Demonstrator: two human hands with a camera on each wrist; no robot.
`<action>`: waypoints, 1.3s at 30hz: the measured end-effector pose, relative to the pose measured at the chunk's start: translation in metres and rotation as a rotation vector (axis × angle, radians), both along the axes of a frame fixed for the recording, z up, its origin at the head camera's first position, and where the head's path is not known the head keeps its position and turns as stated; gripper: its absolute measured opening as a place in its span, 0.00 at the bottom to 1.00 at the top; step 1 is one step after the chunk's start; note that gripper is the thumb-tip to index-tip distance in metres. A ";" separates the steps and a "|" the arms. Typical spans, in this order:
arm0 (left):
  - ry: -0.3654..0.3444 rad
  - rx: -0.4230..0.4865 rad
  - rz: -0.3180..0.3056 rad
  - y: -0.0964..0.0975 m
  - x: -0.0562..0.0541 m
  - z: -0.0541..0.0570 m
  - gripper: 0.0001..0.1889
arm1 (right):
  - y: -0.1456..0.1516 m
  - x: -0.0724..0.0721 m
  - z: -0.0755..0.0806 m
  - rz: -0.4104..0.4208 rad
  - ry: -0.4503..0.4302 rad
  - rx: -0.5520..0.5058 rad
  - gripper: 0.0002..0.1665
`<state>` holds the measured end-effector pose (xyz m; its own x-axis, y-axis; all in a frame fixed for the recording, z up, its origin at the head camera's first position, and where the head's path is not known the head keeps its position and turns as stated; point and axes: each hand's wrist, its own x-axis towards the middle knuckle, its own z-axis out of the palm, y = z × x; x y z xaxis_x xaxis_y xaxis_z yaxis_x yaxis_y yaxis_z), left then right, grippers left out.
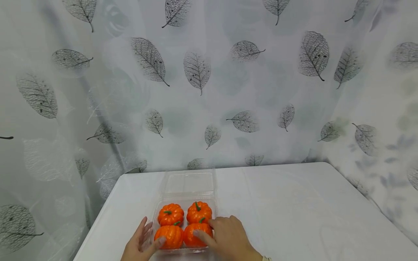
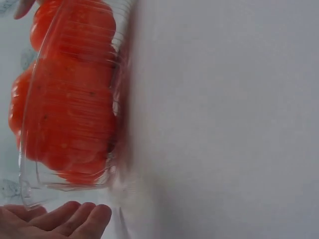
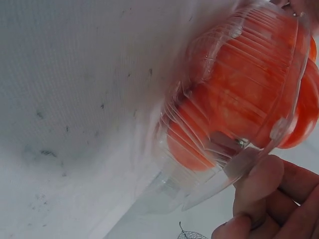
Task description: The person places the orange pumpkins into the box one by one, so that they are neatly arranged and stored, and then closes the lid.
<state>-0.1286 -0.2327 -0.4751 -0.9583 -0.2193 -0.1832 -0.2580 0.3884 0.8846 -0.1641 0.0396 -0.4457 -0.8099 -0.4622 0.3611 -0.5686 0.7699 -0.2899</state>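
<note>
A clear plastic clamshell box (image 1: 186, 251) with its lid (image 1: 189, 183) laid back holds toy pumpkins, orange with green stems. Two sit at the back, a left one (image 1: 171, 214) and a right one (image 1: 199, 212); at the front are a left (image 1: 169, 237) and a right one (image 1: 195, 235). My right hand (image 1: 228, 233) grips the front right pumpkin, thumb across its top and fingers bent at its far right side, by the box rim. At the box's left wall my left hand (image 1: 140, 243) is spread, fingers fairly straight, thumb overlapping the front left pumpkin.
The box stands on a white-covered table (image 1: 277, 210), left of its middle. Behind and at both sides hangs a pale curtain (image 1: 222, 87) with a leaf print, meeting the table's back edge.
</note>
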 end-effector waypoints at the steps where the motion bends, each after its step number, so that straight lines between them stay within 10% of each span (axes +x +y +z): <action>1: 0.015 0.005 -0.005 -0.002 -0.001 0.003 0.54 | 0.001 0.000 0.001 0.002 -0.001 0.000 0.36; 15: 0.202 -0.140 -0.059 -0.020 -0.021 0.059 0.47 | 0.012 -0.004 0.014 0.016 -0.043 -0.084 0.37; 25: 0.357 -0.158 -0.063 -0.027 -0.032 0.077 0.42 | 0.017 -0.009 0.022 -0.025 -0.096 -0.161 0.36; 39: 0.277 0.246 -0.183 -0.048 -0.062 0.077 0.42 | 0.023 -0.043 0.041 -0.100 -0.201 -0.559 0.31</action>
